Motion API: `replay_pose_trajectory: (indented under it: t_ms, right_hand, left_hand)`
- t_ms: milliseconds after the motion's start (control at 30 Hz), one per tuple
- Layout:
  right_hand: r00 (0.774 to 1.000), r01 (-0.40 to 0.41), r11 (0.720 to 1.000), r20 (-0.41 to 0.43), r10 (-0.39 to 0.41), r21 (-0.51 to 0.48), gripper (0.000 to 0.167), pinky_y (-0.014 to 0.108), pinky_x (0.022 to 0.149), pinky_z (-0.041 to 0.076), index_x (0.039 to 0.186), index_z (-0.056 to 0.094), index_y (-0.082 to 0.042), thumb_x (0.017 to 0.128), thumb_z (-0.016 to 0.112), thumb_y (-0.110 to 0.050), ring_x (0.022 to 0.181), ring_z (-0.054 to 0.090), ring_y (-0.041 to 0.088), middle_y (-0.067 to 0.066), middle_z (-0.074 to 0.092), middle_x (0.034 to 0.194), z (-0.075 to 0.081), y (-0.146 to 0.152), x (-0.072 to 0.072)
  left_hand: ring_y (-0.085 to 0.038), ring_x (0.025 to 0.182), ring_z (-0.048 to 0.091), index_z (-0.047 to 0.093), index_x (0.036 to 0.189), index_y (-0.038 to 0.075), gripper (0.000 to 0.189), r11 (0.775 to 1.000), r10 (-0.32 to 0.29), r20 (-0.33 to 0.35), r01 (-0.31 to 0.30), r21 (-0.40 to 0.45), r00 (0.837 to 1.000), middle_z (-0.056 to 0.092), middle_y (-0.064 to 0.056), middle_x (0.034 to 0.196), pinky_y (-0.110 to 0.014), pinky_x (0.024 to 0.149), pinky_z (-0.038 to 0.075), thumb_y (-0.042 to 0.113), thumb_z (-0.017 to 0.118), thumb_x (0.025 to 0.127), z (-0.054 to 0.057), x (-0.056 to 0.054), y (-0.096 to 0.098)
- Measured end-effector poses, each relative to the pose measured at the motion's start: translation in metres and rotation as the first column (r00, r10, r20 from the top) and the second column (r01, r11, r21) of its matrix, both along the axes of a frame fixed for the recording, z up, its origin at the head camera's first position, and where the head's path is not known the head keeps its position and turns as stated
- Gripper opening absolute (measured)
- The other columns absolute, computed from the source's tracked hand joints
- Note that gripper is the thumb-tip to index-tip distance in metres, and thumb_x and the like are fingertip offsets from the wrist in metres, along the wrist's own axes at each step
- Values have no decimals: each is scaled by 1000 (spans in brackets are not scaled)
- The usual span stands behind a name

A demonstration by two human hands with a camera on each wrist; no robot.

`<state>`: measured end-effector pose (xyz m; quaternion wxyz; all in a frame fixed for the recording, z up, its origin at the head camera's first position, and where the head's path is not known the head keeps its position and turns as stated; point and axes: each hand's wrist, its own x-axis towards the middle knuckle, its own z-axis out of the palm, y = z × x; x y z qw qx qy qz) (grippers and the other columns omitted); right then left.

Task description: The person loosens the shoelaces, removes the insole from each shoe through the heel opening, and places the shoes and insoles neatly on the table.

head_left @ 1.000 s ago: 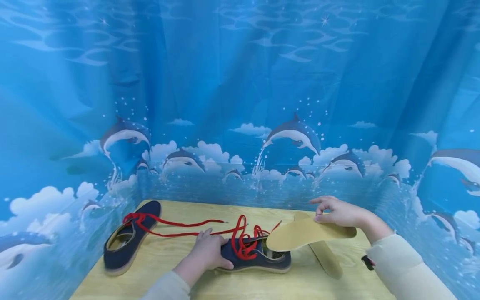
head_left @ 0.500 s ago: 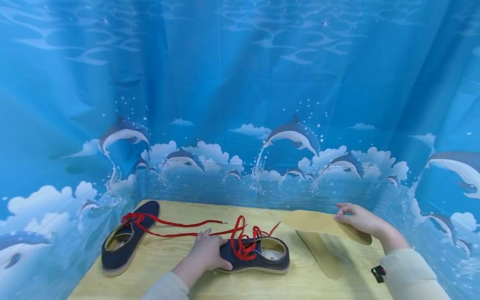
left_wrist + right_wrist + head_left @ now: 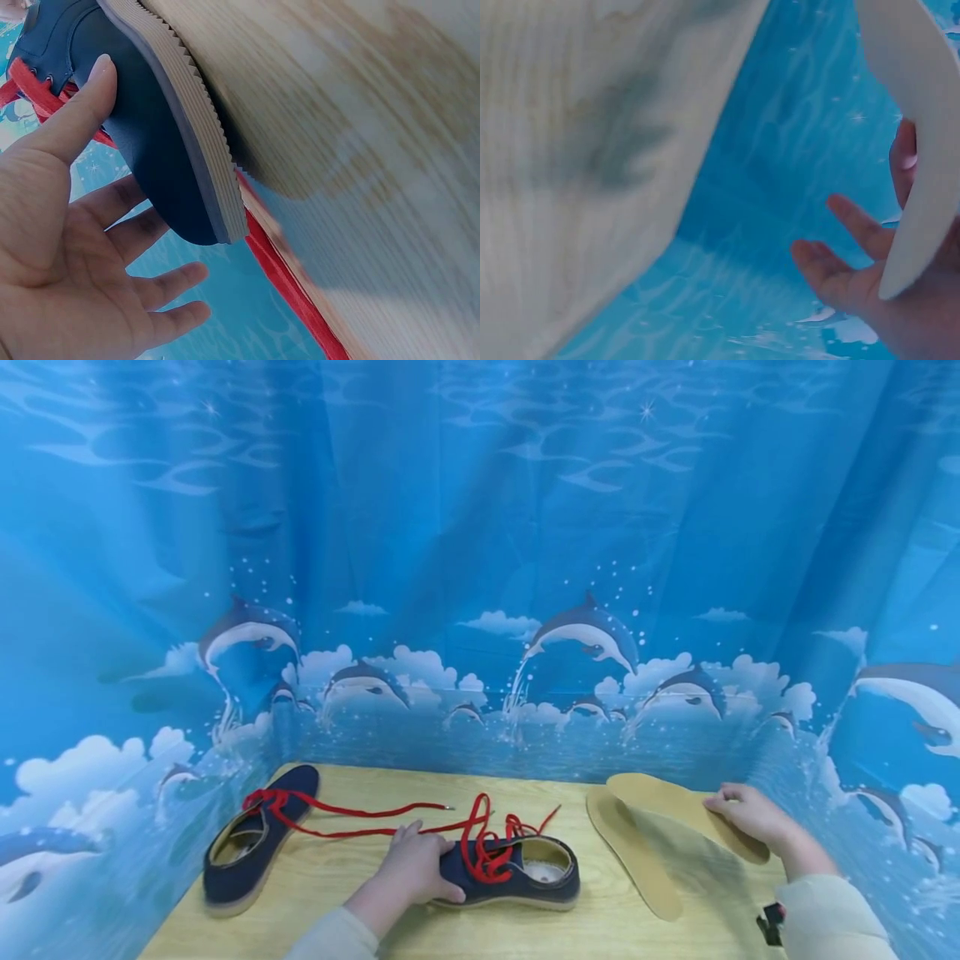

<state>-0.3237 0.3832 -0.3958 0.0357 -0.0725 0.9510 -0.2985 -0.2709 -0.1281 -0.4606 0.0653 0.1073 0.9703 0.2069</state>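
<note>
Around the toe of a navy shoe (image 3: 547,893) with loose red laces (image 3: 487,864), my left hand (image 3: 412,864) grips with its thumb on the near side. In the left wrist view that thumb presses the shoe's dark upper (image 3: 150,135), with two fingers behind it and the others spread. My right hand (image 3: 750,817) pinches a tan insole (image 3: 667,800) by its edge, tilted above the table. The right wrist view has the insole's pale underside (image 3: 930,157) hiding part of the hand. Another tan insole (image 3: 633,856) lies flat on the table, just left of the held one.
A second navy shoe (image 3: 255,852) stands at the table's left, its red lace (image 3: 360,812) trailing right toward the middle. The wooden table (image 3: 480,935) ends at a blue dolphin-print curtain (image 3: 480,568) behind and at both sides.
My right hand has carried the insole rightward, away from the shoe opening and past the flat insole, which now shows more fully. The left hand has stayed on the shoe.
</note>
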Motion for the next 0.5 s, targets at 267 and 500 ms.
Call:
replay_pose_trajectory:
  t_ms: [267,500]
  right_hand:
    - [990,132,991,50,-131,-16,38,34,55,41,71,51,-9,105,48,-25,52,44,16,-1,45,59,-26,14,0]
    - [984,174,985,31,-175,19,37,33,54,39,67,50,-13,103,49,-24,54,42,14,-3,43,59,-46,23,-2]
  left_hand:
    - [-50,139,34,71,126,9,77,1000,1,-22,-1,-14,1000,68,-9,126,-66,116,19,50,91,64,-1,1,0]
    - [-50,139,33,71,126,8,77,1000,7,-3,-7,1,1000,68,-9,124,-66,116,17,50,91,65,-2,1,0]
